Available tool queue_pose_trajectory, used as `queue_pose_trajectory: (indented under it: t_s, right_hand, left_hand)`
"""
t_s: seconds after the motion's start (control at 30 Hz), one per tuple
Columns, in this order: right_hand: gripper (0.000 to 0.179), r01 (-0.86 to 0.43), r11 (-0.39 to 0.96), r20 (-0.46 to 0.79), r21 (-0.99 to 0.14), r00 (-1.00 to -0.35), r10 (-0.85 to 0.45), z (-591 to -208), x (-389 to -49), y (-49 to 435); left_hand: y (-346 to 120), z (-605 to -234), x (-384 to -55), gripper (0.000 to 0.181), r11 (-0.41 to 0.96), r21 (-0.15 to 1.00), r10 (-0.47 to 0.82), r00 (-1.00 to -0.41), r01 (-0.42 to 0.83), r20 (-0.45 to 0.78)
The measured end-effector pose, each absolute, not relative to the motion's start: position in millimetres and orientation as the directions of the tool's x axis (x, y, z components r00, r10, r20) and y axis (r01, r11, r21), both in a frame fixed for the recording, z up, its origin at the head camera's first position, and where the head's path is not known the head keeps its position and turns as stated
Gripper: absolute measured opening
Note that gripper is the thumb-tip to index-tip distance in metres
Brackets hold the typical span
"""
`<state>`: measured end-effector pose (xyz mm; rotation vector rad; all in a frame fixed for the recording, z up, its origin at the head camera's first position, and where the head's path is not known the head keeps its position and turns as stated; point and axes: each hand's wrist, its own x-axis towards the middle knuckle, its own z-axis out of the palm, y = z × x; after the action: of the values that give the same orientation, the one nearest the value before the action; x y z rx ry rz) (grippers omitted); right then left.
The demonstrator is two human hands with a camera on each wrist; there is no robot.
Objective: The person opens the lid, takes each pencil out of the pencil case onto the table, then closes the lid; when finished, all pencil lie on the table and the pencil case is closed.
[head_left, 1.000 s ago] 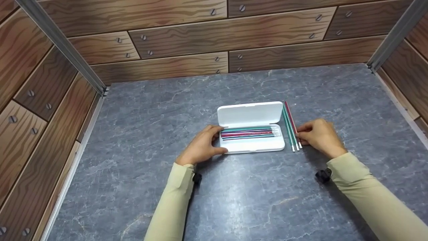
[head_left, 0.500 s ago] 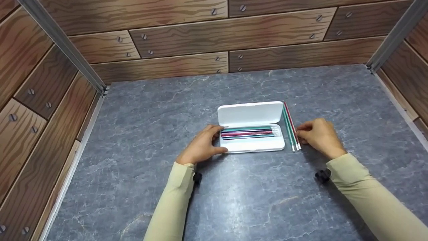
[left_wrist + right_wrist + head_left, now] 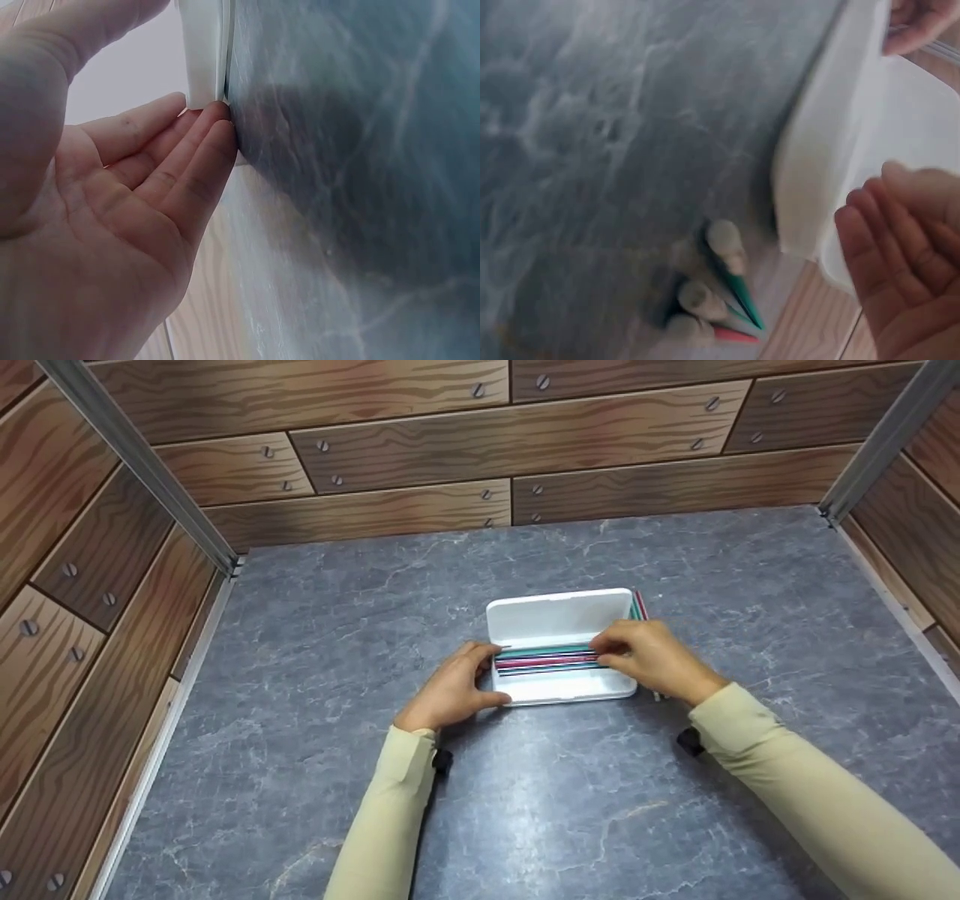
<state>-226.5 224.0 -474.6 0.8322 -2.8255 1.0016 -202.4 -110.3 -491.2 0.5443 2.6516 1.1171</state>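
Observation:
An open white pencil case (image 3: 566, 688) lies on the table with several pencils (image 3: 544, 661) in it, green, red and dark-striped. My left hand (image 3: 454, 686) holds the case's left end, thumb at the front edge and fingers at the back corner; in the left wrist view its fingertips (image 3: 217, 120) touch the case wall. Over the right end of those pencils, my right hand (image 3: 656, 660) has its fingertips close to them. The right wrist view shows this hand blurred, its fingers (image 3: 866, 247) fairly straight, no pencil visible in it. Whether it touches a pencil is hidden.
Beside the case's right end lie two green pencils and a red pencil (image 3: 641, 606), partly covered by my right hand; their white eraser ends (image 3: 724, 238) show in the right wrist view. The grey marbled table (image 3: 360, 607) meets wood-patterned walls (image 3: 420, 502).
My right hand has left the loose pencils, drawn closer together beside the case, and moved left over the pencils inside it. The left hand has stayed on the case.

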Motion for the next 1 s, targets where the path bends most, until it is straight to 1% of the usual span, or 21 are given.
queue_pose_trajectory:
  t_s: [0.1, 0.3, 0.57, 1.0]
  right_hand:
    - [0.018, -0.533, 0.643, 0.192, -0.551, -0.83, -0.524, -480.7, -231.2, 219.1]
    - [0.022, -0.571, 0.65, 0.17, -0.501, -0.802, -0.573, -484.9, -234.8, 214.3]
    - [0.02, -0.599, 0.659, 0.15, -0.455, -0.781, -0.606, -480.0, -236.2, 212.1]
    - [0.018, -0.649, 0.658, 0.219, -0.382, -0.756, -0.617, -485.4, -234.2, 215.2]
  left_hand:
    - [-110.2, -492.0, -201.0, 0.076, 0.64, 0.727, 0.413, -0.909, 0.249, -0.052]
    - [-110.6, -492.3, -200.7, 0.076, 0.644, 0.725, 0.415, -0.908, 0.245, -0.063]
    - [-110.9, -491.4, -202.1, 0.075, 0.643, 0.718, 0.422, -0.906, 0.267, -0.042]
    - [-112.2, -491.5, -201.6, 0.075, 0.623, 0.733, 0.436, -0.899, 0.273, -0.037]
